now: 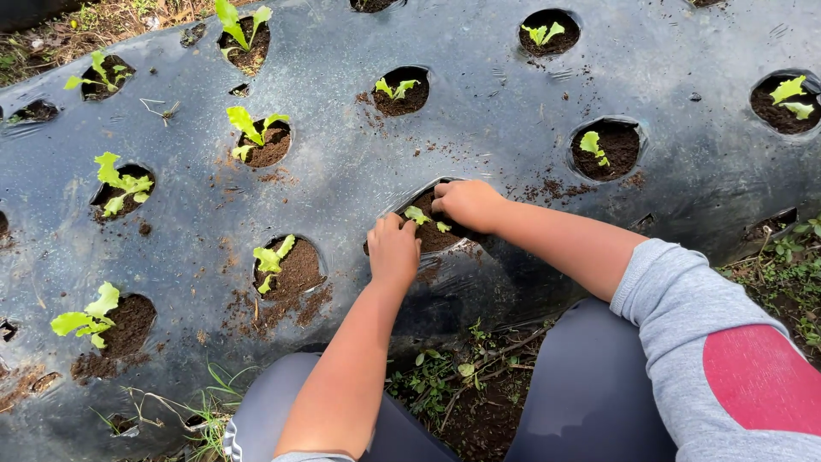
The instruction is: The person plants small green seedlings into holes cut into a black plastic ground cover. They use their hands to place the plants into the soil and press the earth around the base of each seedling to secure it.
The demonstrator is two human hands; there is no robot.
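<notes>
On black mulch film (pixel 479 111), left hand (pixel 393 250), right hand (pixel 466 204), grips curled, pressing soil around seedling (pixel 419 216)

Both hands rest in one hole (pixel 432 224) of the plastic sheet (pixel 496 94), the left hand (pixel 393 250) on its near-left edge, the right hand (pixel 466 204) on its far-right edge, with a seedling (pixel 419 216) in the soil between them. Left of the hands, another seedling (pixel 272 257) stands in its own hole. Beyond the hands lie more planted holes; right of them, one holds a small seedling (pixel 592 144). Weeds (pixel 445 376) grow nearer than the hands, off the sheet.
</notes>
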